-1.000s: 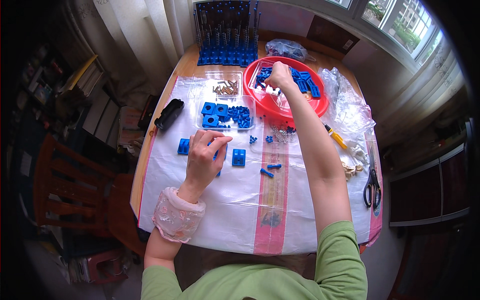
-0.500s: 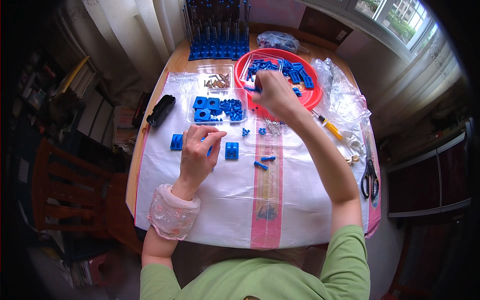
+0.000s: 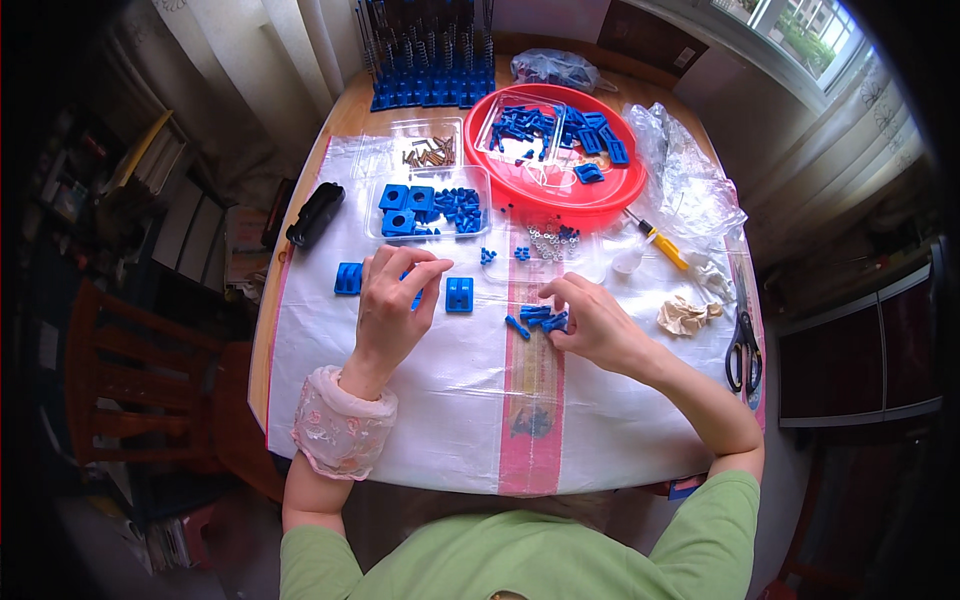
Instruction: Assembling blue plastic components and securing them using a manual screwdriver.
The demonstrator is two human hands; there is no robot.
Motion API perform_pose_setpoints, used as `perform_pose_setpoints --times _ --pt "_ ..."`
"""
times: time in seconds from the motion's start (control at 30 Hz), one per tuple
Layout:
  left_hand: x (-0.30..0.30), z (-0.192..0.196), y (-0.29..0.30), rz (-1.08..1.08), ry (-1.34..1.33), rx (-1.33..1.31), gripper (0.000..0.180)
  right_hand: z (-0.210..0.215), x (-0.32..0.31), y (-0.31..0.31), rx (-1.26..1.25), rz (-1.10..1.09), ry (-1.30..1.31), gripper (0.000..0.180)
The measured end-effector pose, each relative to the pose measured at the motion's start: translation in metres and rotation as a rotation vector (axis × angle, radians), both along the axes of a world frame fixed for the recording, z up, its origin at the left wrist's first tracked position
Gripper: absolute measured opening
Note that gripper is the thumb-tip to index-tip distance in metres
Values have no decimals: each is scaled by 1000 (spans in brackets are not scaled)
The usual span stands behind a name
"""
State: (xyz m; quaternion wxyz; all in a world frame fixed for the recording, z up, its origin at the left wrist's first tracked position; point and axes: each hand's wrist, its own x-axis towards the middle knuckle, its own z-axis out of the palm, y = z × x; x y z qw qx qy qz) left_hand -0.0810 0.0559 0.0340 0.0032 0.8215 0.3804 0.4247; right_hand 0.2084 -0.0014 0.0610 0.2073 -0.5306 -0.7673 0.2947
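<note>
Daylight enters from the window [image 3: 800,25] at upper right; the white table cover [image 3: 440,400] is bright and evenly lit. Soft, short shadows under both hands. Mild glare on the clear plastic bag [image 3: 690,185]. Strong fisheye bending and dark vignette at the rim; centre sharp.

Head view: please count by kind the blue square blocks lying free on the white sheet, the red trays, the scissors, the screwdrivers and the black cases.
Blue square blocks free on the sheet: 2
Red tray: 1
Scissors: 1
Yellow-handled screwdriver: 1
Black case: 1
Total: 6
</note>
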Motion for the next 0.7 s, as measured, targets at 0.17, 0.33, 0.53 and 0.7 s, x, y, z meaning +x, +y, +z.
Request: perform_pose_setpoints --times 0.17,0.33,0.53,0.7 --pt "2 0 -1 -7 2 0 23 -10 19 -9 16 -4 5 25" --pt "1 0 -1 4 4 -5 23 -11 21 -13 6 -4 18 17" --pt "0 1 0 -4 7 6 22 -13 21 -10 69 26 -14 16" --pt "-1 0 1 0 7 -2 22 -14 15 -5 121 48 -14 15"
